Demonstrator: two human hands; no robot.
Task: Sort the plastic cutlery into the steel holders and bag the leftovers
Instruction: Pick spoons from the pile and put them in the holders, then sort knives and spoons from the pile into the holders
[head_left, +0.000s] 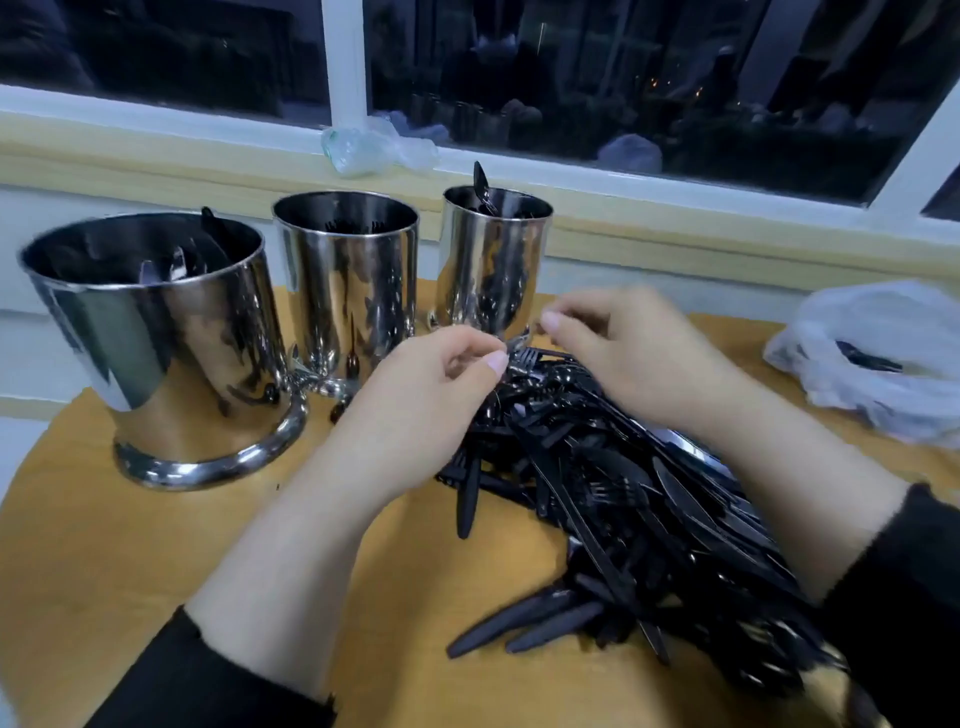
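Note:
A big heap of black plastic cutlery (613, 499) lies on the round wooden table (130, 545), stretching from centre to lower right. Three shiny steel holders stand behind it: a wide left holder (156, 353), a middle holder (348, 280) and a right holder (488, 270), each with some black pieces inside. My left hand (415, 405) hovers at the heap's far end with curled fingers, thumb and forefinger pinching at a fork (530, 358). My right hand (623, 353) is blurred, fingers curled over the same end of the heap; whether it holds anything is unclear.
A white plastic bag (872, 358) with a few black pieces lies at the table's right edge. Crumpled clear plastic (374, 145) rests on the window sill behind the holders. The window fills the background.

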